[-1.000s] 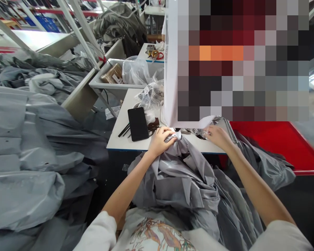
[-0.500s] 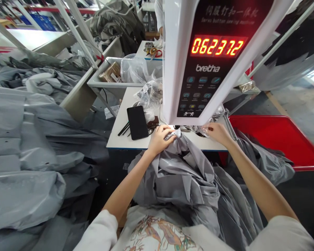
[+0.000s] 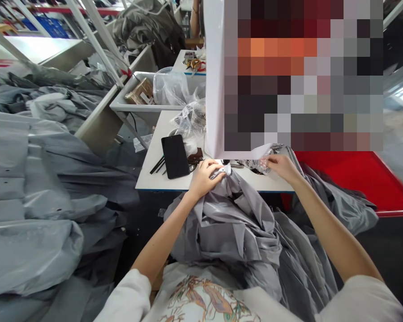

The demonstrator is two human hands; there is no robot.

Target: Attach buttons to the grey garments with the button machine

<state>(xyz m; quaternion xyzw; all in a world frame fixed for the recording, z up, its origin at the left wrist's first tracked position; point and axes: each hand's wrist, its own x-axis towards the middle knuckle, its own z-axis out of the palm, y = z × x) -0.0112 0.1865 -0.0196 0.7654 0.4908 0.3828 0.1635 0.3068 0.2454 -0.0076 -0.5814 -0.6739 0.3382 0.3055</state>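
Grey fabric (image 3: 228,223) bunched in left hand (image 3: 204,181); right hand (image 3: 282,167) pinches clear plastic (image 3: 260,163); far white tray (image 3: 137,107) holds brown parcel (image 3: 141,91), plastic bag (image 3: 169,87).

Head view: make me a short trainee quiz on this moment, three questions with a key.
1. True or false: the left hand grips the grey fabric.
2. Fill in the blank: the right hand pinches crumpled clear ____.
3. Seen from the person, on which side of the white table is the red tray?

Key: 1 true; 2 plastic; 3 the right side.
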